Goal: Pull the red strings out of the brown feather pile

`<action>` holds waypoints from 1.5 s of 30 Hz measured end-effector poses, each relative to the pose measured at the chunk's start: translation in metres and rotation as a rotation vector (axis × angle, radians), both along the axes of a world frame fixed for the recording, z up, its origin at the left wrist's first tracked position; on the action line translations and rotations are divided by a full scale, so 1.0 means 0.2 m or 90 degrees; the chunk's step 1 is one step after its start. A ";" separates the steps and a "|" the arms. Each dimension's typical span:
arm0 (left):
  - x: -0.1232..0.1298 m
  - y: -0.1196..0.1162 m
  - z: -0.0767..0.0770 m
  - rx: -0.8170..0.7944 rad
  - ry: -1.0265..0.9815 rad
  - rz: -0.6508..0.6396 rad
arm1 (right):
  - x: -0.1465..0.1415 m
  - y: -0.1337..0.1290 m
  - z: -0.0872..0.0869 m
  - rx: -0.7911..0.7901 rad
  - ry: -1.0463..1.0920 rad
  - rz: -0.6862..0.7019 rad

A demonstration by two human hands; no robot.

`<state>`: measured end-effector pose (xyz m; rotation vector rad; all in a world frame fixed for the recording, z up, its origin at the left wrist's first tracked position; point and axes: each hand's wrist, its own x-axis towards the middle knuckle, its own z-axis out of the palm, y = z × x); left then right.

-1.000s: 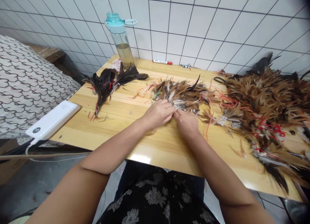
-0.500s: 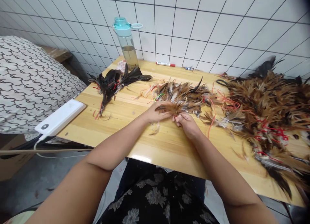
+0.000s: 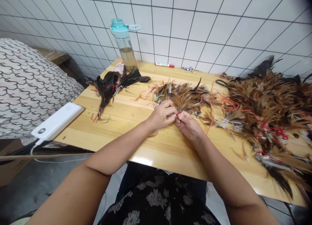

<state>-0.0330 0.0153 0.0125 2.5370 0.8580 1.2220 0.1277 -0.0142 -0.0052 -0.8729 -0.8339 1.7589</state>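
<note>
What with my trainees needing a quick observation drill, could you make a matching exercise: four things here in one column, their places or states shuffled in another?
Things
1. Bottle
2. Marker
3. Power bank
4. Brown feather tuft

Places or states
A. White, with a cable plugged in
B. At the fingertips of the left hand and right hand, red thread at its base
C. Lying down, with a red cap
D. Standing, partly filled

Right pairs: 1-D, 2-C, 3-A, 4-B
</note>
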 end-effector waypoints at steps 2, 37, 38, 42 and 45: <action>0.00 0.00 0.01 -0.002 -0.005 -0.017 | 0.00 0.00 0.00 -0.012 0.012 0.005; -0.05 -0.01 0.07 0.004 0.049 -0.096 | -0.06 -0.01 -0.03 0.017 -0.039 0.008; -0.05 -0.01 0.07 -0.017 0.037 -0.100 | -0.06 -0.02 -0.03 0.020 -0.046 0.004; -0.05 -0.01 0.08 -0.122 -0.051 -0.120 | -0.05 -0.02 -0.02 0.003 -0.014 0.016; -0.04 0.00 0.06 -0.176 -0.122 -0.135 | -0.04 -0.01 0.00 -0.033 0.047 0.036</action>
